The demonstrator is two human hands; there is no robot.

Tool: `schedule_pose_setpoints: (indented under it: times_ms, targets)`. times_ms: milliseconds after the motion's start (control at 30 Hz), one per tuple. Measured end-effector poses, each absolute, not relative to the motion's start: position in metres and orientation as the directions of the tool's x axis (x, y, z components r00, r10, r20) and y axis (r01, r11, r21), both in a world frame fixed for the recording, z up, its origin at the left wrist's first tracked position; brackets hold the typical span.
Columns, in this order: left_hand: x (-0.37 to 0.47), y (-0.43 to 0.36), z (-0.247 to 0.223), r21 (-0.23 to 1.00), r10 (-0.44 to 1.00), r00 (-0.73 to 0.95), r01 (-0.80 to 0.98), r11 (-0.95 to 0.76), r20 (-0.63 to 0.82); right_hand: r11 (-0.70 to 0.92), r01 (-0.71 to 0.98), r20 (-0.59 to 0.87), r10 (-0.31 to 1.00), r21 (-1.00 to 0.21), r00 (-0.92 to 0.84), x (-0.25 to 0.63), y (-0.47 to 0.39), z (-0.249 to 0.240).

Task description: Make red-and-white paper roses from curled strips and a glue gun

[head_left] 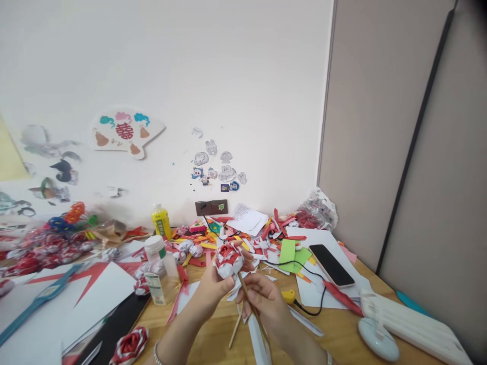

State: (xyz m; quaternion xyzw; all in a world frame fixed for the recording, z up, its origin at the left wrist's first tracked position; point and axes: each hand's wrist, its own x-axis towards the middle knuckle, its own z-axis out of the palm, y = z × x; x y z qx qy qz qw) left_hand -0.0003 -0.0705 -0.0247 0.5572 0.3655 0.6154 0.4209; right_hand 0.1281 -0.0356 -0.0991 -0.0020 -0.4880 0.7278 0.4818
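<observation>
L hand (215, 294) fingers are curled round a red-and-white paper rosette (229, 259), thumb on the near side; R hand (268, 300) fingers pinch a wooden stick (242, 285) below it. Rosette's to the R of the clear jar (162, 271), well apart from it.

Progress, my read: petals look formed, approx. full round; stick's up at the rosette's underside. Can't tell if it's fixed there or just held. Visible part of stick is bare, no wrap or leaves, so stem work prob. unfinished.

Orientation: rosette's red middle faces up, roughly; stick's long axis slants from rosette down to the R, lower end twd the person.

Further out, all re: jar: 2nd stick (235, 332) to its R and nearer the person; yellow-handled tool (289, 296) w/ black cord, farther R; phone (332, 265) far R. Loose rosette (130, 345) nearer the person, slightly L; rosette pile (49, 253) well L; yellow bottle (162, 221) just behind.
</observation>
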Motion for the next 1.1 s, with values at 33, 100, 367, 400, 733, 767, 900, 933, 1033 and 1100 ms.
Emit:
schedule_pose_setpoints:
  times_ms: [33,100,367,400,733,767,900,933,1033,1100]
  targets:
    - [0.0,-0.07,-0.026,0.916,0.921,-0.047,-0.103,-0.389,0.386,-0.058,-0.692,0.463,0.702,-0.72,-0.541,0.128,-0.035,-0.099]
    - [0.001,-0.07,-0.026,0.912,0.915,-0.083,-0.085,-0.401,0.395,-0.029,-0.665,0.459,0.702,-0.746,-0.545,0.13,-0.032,-0.098]
    - [-0.007,-0.082,-0.018,0.872,0.838,-0.28,-0.003,-0.489,0.469,0.473,-0.218,0.517,0.721,-0.854,-0.462,0.144,-0.026,-0.09]
    - [-0.013,-0.083,-0.019,0.876,0.827,-0.325,0.009,-0.483,0.459,0.506,-0.174,0.526,0.725,-0.845,-0.444,0.147,-0.024,-0.089]
    - [-0.054,-0.042,-0.087,0.984,0.861,-0.488,-0.025,-0.175,0.14,0.58,0.377,0.474,0.812,-0.722,-0.34,0.165,0.054,-0.083]
    - [-0.055,-0.034,-0.096,0.99,0.882,-0.462,-0.05,-0.133,0.095,0.569,0.407,0.454,0.82,-0.715,-0.348,0.164,0.064,-0.085]
    - [-0.059,-0.014,-0.123,0.987,0.924,-0.378,-0.163,-0.005,-0.058,0.538,0.455,0.394,0.839,-0.71,-0.376,0.153,0.083,-0.09]
    - [-0.06,-0.013,-0.126,0.982,0.93,-0.358,-0.186,0.012,-0.079,0.537,0.444,0.389,0.837,-0.717,-0.384,0.148,0.082,-0.091]
    - [-0.06,-0.016,-0.132,0.973,0.953,-0.287,-0.23,0.03,-0.097,0.541,0.346,0.375,0.815,-0.767,-0.443,0.13,0.063,-0.094]
    - [-0.057,-0.02,-0.135,0.973,0.967,-0.241,-0.231,0.023,-0.08,0.527,0.242,0.358,0.786,-0.815,-0.504,0.119,0.045,-0.099]
